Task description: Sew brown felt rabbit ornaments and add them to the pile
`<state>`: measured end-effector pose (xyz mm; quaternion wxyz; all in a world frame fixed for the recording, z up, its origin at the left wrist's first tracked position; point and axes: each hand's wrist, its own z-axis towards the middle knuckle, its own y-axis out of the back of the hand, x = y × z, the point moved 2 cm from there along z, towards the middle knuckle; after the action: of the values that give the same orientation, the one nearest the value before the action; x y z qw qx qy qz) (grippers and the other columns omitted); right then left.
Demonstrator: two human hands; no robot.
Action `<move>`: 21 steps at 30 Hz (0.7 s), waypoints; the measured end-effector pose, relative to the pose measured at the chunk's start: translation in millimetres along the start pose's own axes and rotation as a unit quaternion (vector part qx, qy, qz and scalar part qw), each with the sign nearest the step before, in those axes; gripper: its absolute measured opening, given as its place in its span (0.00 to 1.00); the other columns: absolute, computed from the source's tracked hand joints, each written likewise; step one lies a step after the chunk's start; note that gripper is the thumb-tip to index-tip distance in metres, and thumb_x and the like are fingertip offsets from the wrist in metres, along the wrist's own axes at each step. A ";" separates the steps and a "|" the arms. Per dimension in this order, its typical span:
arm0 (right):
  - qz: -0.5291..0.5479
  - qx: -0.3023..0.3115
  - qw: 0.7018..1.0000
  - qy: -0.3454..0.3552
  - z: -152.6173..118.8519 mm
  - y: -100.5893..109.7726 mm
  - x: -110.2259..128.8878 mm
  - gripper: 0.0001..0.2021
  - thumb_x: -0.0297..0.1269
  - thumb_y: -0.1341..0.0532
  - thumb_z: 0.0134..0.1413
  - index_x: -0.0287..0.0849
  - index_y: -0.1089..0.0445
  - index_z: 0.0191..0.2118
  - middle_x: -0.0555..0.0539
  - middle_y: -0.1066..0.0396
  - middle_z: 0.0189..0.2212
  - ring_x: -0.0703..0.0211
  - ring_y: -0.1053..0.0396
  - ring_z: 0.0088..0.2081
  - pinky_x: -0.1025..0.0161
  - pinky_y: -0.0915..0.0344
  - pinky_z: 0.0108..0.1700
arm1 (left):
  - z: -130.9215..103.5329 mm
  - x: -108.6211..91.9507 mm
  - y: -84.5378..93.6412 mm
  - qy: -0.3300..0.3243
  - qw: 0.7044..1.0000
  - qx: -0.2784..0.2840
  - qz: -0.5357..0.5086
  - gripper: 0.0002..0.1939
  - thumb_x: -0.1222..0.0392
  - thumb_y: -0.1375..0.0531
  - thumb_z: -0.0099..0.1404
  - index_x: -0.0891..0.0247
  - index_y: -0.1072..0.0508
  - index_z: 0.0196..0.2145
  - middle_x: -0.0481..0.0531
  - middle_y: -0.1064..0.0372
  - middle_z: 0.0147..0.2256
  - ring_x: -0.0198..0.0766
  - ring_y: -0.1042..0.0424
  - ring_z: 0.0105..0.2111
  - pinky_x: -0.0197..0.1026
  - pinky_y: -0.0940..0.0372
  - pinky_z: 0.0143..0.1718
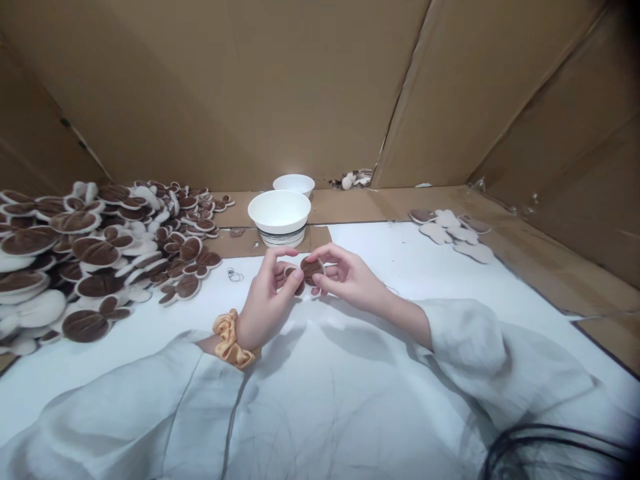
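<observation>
Between my two hands is a brown plush patch (313, 268) with a pale edge, its rounded parts showing between the fingertips. My left hand (274, 285), with an orange scrunchie (232, 340) at its wrist, pinches the left side of the patch. On the other side, my right hand (345, 275) grips the larger round part between thumb and fingers. Whether this is one patch or two touching is hard to tell, because fingers cover the middle. Just beyond my hands stands a white bowl (280, 213) with dark thread-like bands around its lower part.
A large heap of similar brown-and-white patches (95, 250) fills the left side. Several patches (463, 235) lie pale side up at the right. Behind the first bowl is another white bowl (294, 183). Cardboard walls (225, 87) enclose the white work surface (370, 240). A small dark thread tangle (234, 274) lies left.
</observation>
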<state>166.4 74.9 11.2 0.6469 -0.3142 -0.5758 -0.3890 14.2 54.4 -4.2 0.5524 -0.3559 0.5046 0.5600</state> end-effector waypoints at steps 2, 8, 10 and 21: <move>0.007 -0.006 1.000 -0.003 0.2 1.3 -0.8 0.09 0.33 0.40 0.48 0.42 0.39 0.37 0.46 0.33 0.41 0.65 0.29 0.29 0.64 0.29 0.30 | -0.6 -1.3 0.2 -0.030 0.999 0.004 0.023 0.12 0.57 0.45 0.62 0.60 0.38 0.43 0.49 0.34 0.33 0.32 0.34 0.30 0.36 0.37 0.32; 0.028 0.010 0.999 -0.020 1.1 5.5 -3.3 0.11 0.37 0.36 0.46 0.40 0.38 0.31 0.46 0.30 0.37 0.61 0.27 0.27 0.64 0.28 0.27 | 0.3 -4.9 1.5 -0.040 0.999 -0.003 0.036 0.05 0.60 0.44 0.60 0.62 0.33 0.34 0.49 0.33 0.34 0.32 0.33 0.29 0.34 0.37 0.30; 0.040 0.011 0.999 -0.029 1.6 6.9 -4.2 0.12 0.39 0.35 0.44 0.39 0.38 0.29 0.46 0.29 0.34 0.60 0.26 0.28 0.63 0.28 0.29 | 0.9 -5.4 2.5 -0.030 0.998 -0.019 0.043 0.04 0.61 0.43 0.59 0.63 0.32 0.32 0.49 0.32 0.31 0.31 0.34 0.27 0.33 0.38 0.28; 0.039 0.027 0.999 -0.010 0.3 7.6 -3.6 0.10 0.38 0.36 0.46 0.39 0.35 0.30 0.49 0.29 0.28 0.62 0.28 0.28 0.63 0.29 0.30 | -0.7 -2.0 1.2 -0.029 0.999 0.033 0.001 0.06 0.59 0.43 0.59 0.63 0.33 0.35 0.50 0.33 0.34 0.33 0.33 0.30 0.35 0.35 0.31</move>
<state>172.7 79.6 8.0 0.6639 -0.3230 -0.5798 -0.3445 13.3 53.4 -2.3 0.5776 -0.3211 0.5068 0.5535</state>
